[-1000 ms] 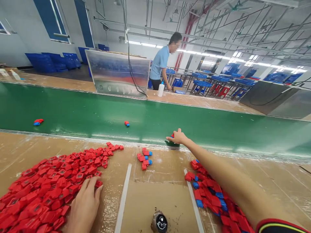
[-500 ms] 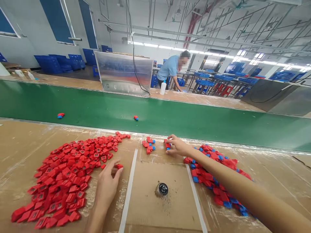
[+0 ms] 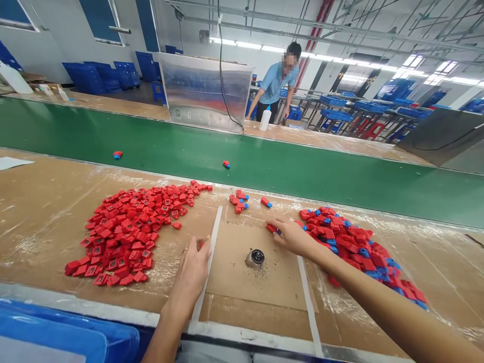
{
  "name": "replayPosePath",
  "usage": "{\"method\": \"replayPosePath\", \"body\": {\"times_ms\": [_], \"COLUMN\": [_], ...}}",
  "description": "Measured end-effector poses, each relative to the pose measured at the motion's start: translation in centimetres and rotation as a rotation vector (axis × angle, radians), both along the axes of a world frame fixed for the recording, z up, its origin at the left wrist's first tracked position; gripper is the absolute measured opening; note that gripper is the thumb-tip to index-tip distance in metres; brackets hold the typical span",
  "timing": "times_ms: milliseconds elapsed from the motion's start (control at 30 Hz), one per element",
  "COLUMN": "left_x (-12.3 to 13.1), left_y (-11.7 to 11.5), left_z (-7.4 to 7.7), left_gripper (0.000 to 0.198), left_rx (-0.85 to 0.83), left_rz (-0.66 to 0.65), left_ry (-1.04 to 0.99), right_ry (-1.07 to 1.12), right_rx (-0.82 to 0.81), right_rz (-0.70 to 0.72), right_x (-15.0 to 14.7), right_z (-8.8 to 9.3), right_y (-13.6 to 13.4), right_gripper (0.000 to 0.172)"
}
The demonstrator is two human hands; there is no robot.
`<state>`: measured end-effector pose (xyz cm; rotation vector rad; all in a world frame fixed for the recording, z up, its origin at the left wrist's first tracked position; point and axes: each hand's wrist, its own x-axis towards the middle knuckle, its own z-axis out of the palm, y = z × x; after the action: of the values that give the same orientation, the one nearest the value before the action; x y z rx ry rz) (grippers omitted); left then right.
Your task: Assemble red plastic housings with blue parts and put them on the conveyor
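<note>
My left hand is closed on a small red plastic piece, mostly hidden by the fingers, beside the left white tape strip. My right hand pinches a red-and-blue plastic piece above the far right part of the cardboard pad. Between the hands, a small round fixture with a black top stands on the pad, dark specks around it. A heap of red pieces lies to the left; joined red-and-blue pieces are heaped right, partly behind my right forearm.
Beyond the pad lie a small cluster of red-and-blue pieces and a single one. A green conveyor belt crosses behind, carrying two pieces. A blue bin sits at lower left. Across the belt, a person bends near a white bottle.
My right hand has drawn nearer with one red-and-blue piece, leaving another lying behind. My left hand has moved right, away from the red heap, with a red piece. The camera has tilted down.
</note>
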<state>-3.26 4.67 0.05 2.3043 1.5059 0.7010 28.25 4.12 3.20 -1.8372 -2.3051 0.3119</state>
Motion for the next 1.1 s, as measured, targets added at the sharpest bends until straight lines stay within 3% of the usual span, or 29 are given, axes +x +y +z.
{"method": "replayPosePath", "body": {"times_ms": [167, 367, 500, 733, 900, 1100], "left_x": [0.8, 0.8, 0.0, 0.5, 2.0, 3.4], "left_y": [-0.3, -0.5, -0.7, -1.2, -1.8, -2.9], "left_z": [0.5, 1.9, 2.5, 2.4, 1.2, 0.8], "left_gripper": [0.036, 0.018, 0.017, 0.024, 0.034, 0.023], "left_rx": [0.005, 0.043, -0.048, -0.266, -0.395, -0.53], "left_rz": [0.009, 0.101, 0.145, 0.011, -0.103, -0.072], "left_ry": [0.088, -0.053, -0.275, -0.428, -0.533, -0.689], "right_ry": [0.006, 0.085, 0.179, 0.586, 0.436, 0.305], "right_rx": [0.029, 0.036, 0.019, -0.097, 0.015, 0.039], "right_rz": [-0.023, -0.063, -0.098, -0.095, 0.017, 0.065], "right_x": [-0.2, 0.1, 0.6, -0.1, -1.8, -3.3], "right_z": [-0.3, -0.5, 0.5, 3.0, 4.1, 4.3], "right_y": [-0.4, -1.0, -1.5, -4.7, -6.4, -6.9], "right_gripper": [0.043, 0.033, 0.03, 0.026, 0.027, 0.019]}}
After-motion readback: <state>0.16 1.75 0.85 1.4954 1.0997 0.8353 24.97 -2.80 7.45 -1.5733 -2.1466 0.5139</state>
